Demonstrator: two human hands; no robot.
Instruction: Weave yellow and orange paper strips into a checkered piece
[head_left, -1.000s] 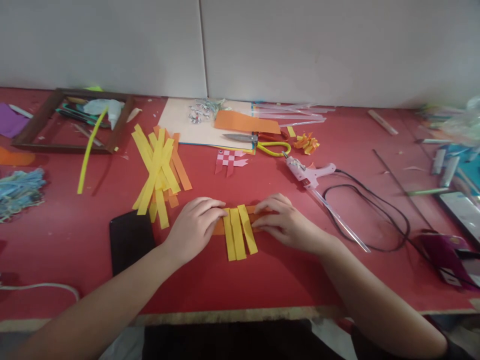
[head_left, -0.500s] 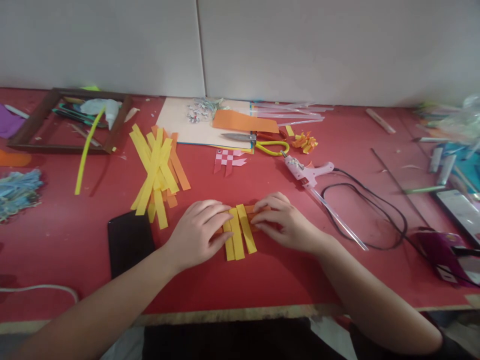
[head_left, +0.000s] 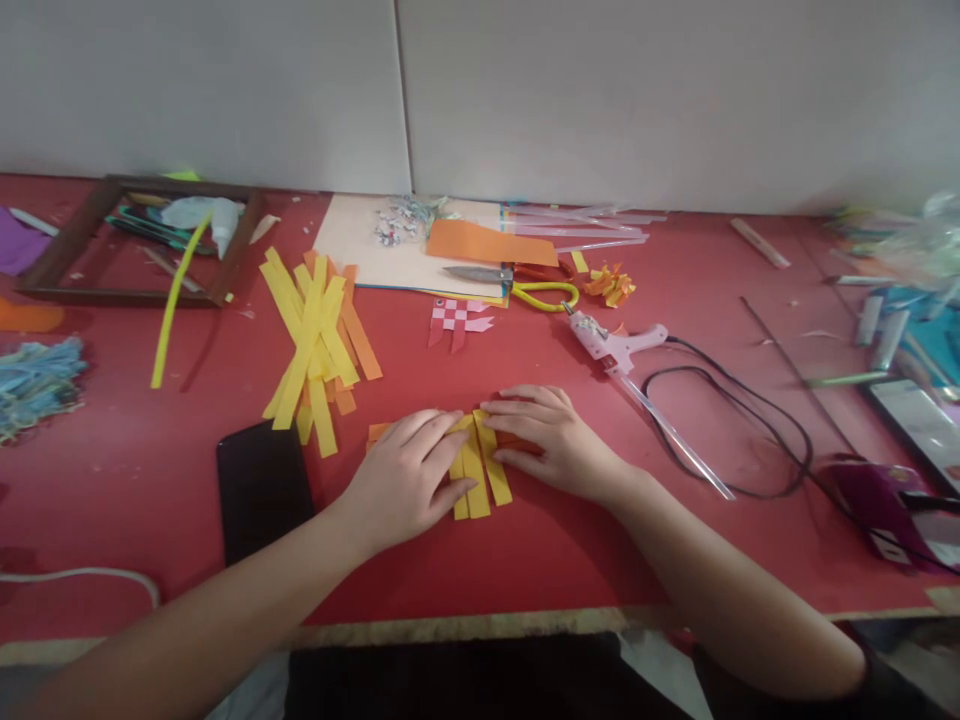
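Three yellow strips (head_left: 473, 455) lie between both hands (head_left: 405, 475).

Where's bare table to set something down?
Bare: red table between handled yellow strips and near edge; also between right forearm and purple item. Crowded: back middle, around scissors and orange paper; left, loose yellow strips beside black slab.

On the bench (head_left: 570, 570), strips (head_left: 479, 501) are lying between and under the left hand (head_left: 405, 480) and the right hand (head_left: 551, 440). A phone (head_left: 262, 490) is lying left of them, a strip pile (head_left: 311, 340) sitting just behind it. Behind the strips a fish (head_left: 454, 315) is lying, scissors (head_left: 505, 277) behind it resting partly on a pad (head_left: 349, 250). Right of the fish, a glue gun (head_left: 611, 348) is lying. At the back left, a frame (head_left: 127, 297) is surrounding a bottle (head_left: 223, 228).
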